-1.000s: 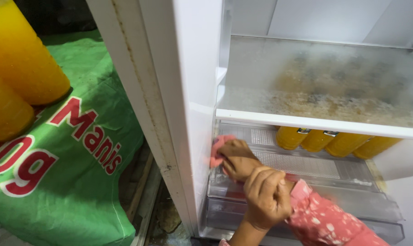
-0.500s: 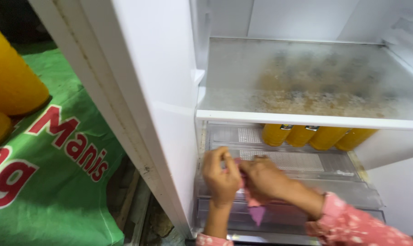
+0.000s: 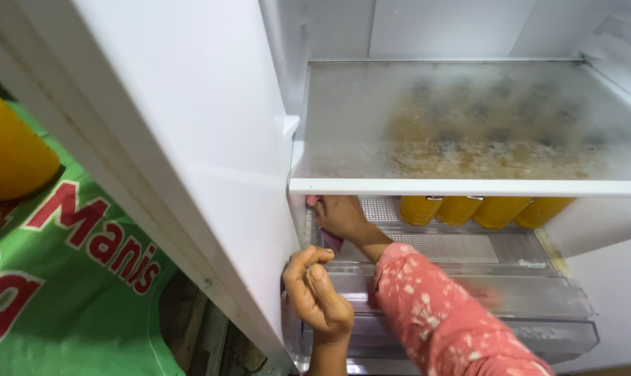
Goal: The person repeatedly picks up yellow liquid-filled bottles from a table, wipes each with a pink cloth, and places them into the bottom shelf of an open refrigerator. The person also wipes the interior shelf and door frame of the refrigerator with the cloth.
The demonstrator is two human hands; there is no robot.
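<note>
Right hand (image 3: 340, 214) closed on a pink cloth (image 3: 331, 240), pressed to the far left corner of the fridge's lower shelf (image 3: 455, 244). Left hand (image 3: 317, 292) curled shut on the clear drawer's (image 3: 469, 296) near left edge. Upper glass shelf (image 3: 469, 125) still fogged and brown-stained; right side with the orange bottles (image 3: 483, 209) seemingly yet to be wiped.

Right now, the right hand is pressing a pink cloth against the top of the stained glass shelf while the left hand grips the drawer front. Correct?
Not quite. In the head view the right hand presses the pink cloth under the stained glass shelf, at the left inner wall. The left hand does grip the clear drawer front.
</note>
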